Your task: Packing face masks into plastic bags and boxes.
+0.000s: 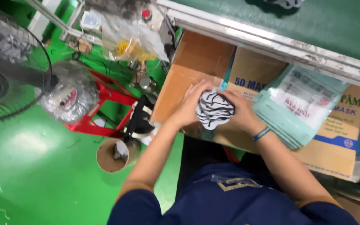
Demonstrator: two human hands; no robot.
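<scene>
Striped masks point(214, 109), clamped between left hand point(189, 106) and right hand point(241, 111), fingers curled around them

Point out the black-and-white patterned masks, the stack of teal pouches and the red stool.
black-and-white patterned masks point(214, 109), head view, middle of the stack.
stack of teal pouches point(286, 125), head view, lower left part.
red stool point(112, 96), head view, top frame bar.

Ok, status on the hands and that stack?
Left hand and right hand both clasp the zebra-print mask stack. Stack held over cardboard. Teal pouches beside right hand, not blocking.
</scene>
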